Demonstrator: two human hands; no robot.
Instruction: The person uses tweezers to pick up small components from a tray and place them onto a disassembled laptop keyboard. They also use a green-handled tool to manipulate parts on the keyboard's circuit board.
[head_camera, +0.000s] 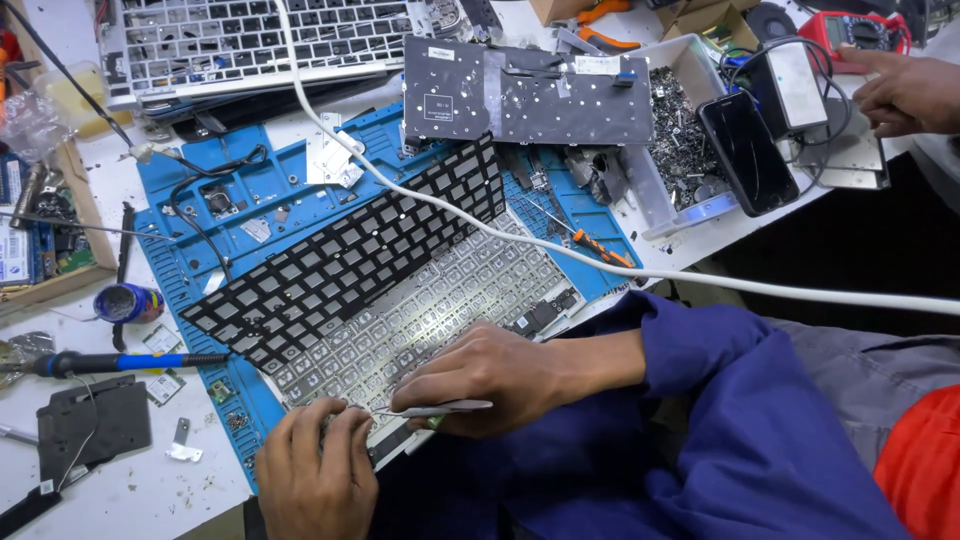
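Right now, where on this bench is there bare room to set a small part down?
Bare white bench lies left of the blue mat, between the black plate and the left hand. The right hand holds tweezers. The screw bin side is crowded.

Stripped keyboard panel (430, 310) lies on work mat (200, 270), key frame (350, 255) overlapping its far-left edge. Both hands at its near edge: left hand (315, 470), right hand (500, 378) pinching tweezers (440, 407). Soldering iron (120, 362) left of mat; phone (748, 150) far right, beside parts tray (680, 140).
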